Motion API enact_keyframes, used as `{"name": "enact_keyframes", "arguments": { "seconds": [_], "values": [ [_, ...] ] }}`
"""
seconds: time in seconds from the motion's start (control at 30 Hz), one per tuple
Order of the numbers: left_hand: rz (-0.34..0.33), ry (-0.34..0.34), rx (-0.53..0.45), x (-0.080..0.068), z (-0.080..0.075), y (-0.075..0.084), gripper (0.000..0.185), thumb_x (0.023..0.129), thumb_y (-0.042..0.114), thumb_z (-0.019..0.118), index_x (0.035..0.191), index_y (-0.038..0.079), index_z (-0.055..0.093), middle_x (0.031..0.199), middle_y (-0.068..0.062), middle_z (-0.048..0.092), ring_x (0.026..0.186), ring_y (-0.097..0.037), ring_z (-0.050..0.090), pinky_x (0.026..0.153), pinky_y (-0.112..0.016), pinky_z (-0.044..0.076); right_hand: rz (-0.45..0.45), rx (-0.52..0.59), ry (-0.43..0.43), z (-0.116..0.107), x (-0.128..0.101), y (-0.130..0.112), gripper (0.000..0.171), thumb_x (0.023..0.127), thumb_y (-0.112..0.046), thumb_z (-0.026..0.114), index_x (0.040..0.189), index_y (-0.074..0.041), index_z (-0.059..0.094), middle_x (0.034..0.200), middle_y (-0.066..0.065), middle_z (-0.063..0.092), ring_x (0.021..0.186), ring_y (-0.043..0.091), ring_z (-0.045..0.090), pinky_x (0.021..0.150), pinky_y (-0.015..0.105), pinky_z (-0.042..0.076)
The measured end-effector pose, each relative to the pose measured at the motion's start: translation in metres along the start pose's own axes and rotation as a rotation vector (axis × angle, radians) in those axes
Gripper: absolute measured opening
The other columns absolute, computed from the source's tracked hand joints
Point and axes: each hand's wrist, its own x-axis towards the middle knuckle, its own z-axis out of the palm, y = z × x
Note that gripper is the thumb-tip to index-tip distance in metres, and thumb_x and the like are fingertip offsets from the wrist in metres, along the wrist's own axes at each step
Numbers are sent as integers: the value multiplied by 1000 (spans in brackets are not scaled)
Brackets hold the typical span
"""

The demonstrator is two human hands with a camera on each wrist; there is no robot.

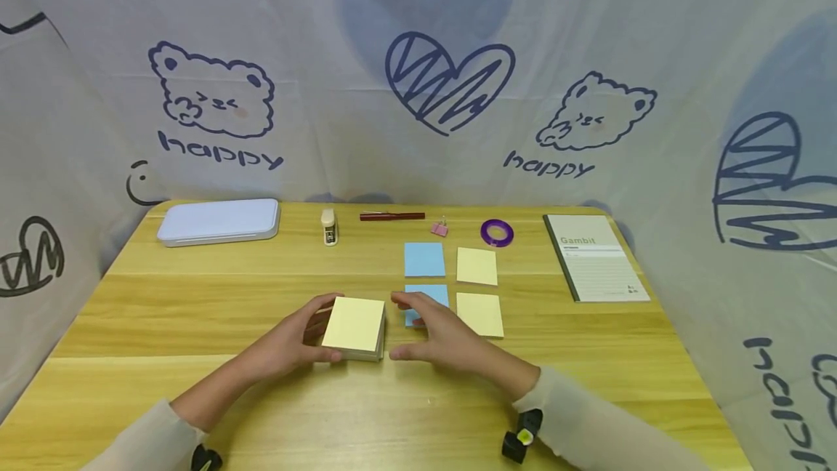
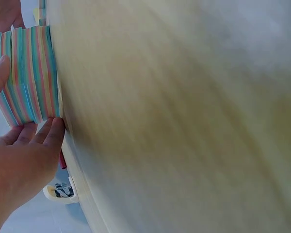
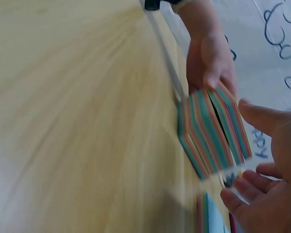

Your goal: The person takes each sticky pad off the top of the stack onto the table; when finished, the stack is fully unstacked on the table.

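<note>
Hands came together near the middle of the yellow wooden table (image 1: 163, 311). The left hand (image 1: 294, 344) sat at about 9 o'clock of a thick pad of sticky notes (image 1: 354, 325), with its fingers curled round the pad's left side and gripping it. The pad had a yellow top sheet, and its edges showed many coloured stripes (image 2: 29, 73). It lay on the table, right in front of the person. The right hand (image 1: 441, 336) was at 3 o'clock of the pad, just beside it. Its fingers were loose and spread, holding nothing. I could not tell if they touched the pad.

Past the right hand, at 1 o'clock, four single notes lay in a square: two blue notes (image 1: 424, 259) and two yellow notes (image 1: 476, 266). Along the far edge, left to right, sat a white case (image 1: 219, 222), a small stapler (image 1: 329, 227), a red pen (image 1: 391, 216), a pink clip (image 1: 439, 227), a purple tape roll (image 1: 497, 232) and a notebook (image 1: 595, 256).
</note>
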Motion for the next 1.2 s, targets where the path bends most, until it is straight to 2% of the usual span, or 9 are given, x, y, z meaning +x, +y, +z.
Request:
{"name": "enact_keyframes", "arguments": {
  "seconds": [0.13,0.37,0.47,0.67,0.8,0.97,1.2],
  "values": [
    [12,-4,-4,3,1,-3,96,89,27,83,162,7,23,165,-22,29,149,-48,31,119,-62,33,-12,-22,8,13,8,-10,93,90,-38,82,162,-9,31,160,9,40,139,32,50,111,47,49],
    [49,-7,6,3,0,-3,88,90,21,82,159,7,29,161,-25,34,146,-51,36,116,-63,36,2,-108,66,26,14,-21,95,86,-42,85,160,-11,35,159,8,40,144,28,42,117,51,41],
    [60,-4,26,2,0,-2,86,91,20,81,158,7,29,160,-27,35,145,-52,37,115,-63,37,20,-128,90,30,15,-23,96,85,-44,85,160,-11,35,158,9,40,143,28,44,115,51,43],
    [36,1,34,3,1,0,89,90,21,82,158,7,28,161,-26,35,145,-51,37,116,-62,37,46,-139,131,34,16,-26,93,85,-41,85,159,-11,38,154,8,44,137,27,49,112,48,47],
    [7,18,42,3,2,1,90,89,21,83,159,6,28,162,-26,33,146,-50,36,116,-62,36,50,-112,128,30,16,-26,91,85,-34,86,158,-8,38,154,8,44,130,26,54,109,46,49],
    [22,21,37,2,2,3,86,89,19,83,157,5,31,161,-23,37,146,-49,37,117,-60,37,14,-98,106,18,10,-19,90,86,-30,86,158,-6,38,154,10,44,131,28,54,108,48,50],
    [27,18,22,2,2,5,85,90,18,82,156,4,31,159,-22,40,147,-49,36,117,-60,36,14,-19,112,-5,-11,-3,86,87,-25,86,159,-13,39,155,6,43,121,29,60,102,48,54]
  ]
}}
